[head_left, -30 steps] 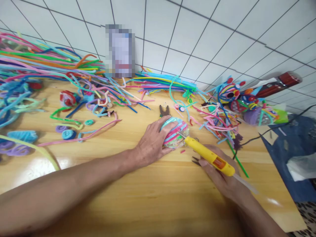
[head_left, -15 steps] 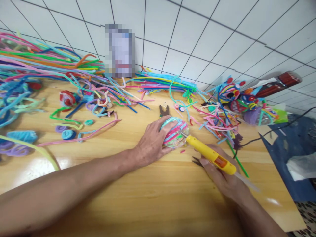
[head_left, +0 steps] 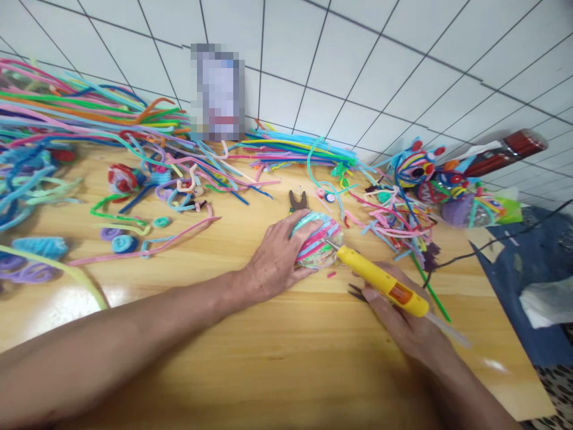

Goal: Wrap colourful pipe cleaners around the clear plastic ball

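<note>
My left hand (head_left: pixel 277 254) is wrapped round a rounded piece (head_left: pixel 319 239) striped in pink, blue and green fuzzy stems, with a clear part showing at its lower right. A yellow glue gun (head_left: pixel 380 280) is held in my right hand (head_left: pixel 403 316), its metal tip at the right side of the striped piece. A clear glue stick (head_left: pixel 450 329) sticks out of the gun's back end. Dark pointed tips of a tool (head_left: pixel 357 292) poke out beside my right fingers. Just behind the striped piece lie pliers (head_left: pixel 298 201) with their jaws apart.
Coloured fuzzy stems (head_left: pixel 295 149) lie along the tiled wall, with a big heap (head_left: pixel 89 113) at the left. Small coiled pieces (head_left: pixel 124 243) rest at the left. Decorated figures (head_left: pixel 416 170) and a dark red cylinder (head_left: pixel 523 149) are at the right. A black cord (head_left: pixel 474 248) crosses the table's right edge.
</note>
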A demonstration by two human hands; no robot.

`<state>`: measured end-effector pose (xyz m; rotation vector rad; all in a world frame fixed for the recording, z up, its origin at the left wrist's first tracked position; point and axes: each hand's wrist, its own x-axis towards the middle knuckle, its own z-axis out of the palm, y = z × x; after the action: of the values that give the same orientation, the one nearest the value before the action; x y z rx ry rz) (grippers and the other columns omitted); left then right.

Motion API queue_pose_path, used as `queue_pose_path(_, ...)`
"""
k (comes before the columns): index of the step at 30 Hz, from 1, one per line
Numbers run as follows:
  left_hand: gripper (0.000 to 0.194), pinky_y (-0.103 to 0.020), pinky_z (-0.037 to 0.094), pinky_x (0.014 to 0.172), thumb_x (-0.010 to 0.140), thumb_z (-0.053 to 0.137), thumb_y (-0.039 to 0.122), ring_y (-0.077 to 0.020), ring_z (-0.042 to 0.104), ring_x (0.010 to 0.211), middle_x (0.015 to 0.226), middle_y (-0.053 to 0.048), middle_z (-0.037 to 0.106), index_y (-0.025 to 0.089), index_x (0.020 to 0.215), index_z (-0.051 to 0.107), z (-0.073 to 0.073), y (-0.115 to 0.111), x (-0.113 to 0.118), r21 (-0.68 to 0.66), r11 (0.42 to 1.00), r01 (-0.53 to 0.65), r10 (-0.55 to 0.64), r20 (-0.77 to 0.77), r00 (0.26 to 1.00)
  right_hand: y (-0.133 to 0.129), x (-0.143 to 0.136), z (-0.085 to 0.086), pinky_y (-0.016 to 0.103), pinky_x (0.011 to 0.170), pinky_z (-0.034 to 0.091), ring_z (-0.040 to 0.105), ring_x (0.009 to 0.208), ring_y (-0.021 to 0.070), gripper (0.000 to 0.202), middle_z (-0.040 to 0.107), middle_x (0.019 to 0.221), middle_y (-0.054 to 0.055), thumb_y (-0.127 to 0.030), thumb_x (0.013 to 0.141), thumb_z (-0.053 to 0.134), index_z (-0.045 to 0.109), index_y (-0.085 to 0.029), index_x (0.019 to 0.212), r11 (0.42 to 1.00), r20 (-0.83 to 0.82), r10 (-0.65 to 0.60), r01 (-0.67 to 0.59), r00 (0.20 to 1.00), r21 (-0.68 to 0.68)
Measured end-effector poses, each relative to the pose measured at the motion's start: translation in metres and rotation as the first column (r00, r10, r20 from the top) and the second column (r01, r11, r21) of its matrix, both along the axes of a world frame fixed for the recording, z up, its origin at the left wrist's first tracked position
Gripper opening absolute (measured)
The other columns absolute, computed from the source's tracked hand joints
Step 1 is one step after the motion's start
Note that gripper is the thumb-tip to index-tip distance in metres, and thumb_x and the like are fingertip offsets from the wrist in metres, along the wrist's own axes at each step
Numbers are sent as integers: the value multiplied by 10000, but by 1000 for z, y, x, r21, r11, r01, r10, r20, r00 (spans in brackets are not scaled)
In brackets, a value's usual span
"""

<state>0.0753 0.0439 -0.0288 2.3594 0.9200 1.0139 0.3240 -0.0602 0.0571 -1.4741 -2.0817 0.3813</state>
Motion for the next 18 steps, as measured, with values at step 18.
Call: queue_pose_path(18,876,-590,476,1224,902,828,430,-385,490,1528,1660,-203,446,275,1620,349,0,0,0,-9,1000,4,-4,12,1000,-4,1,-12,397,854,670,798,965,268,209,789,1104,90,-269,1028,622,645,-256,1235,999,7,-39,39,999,21)
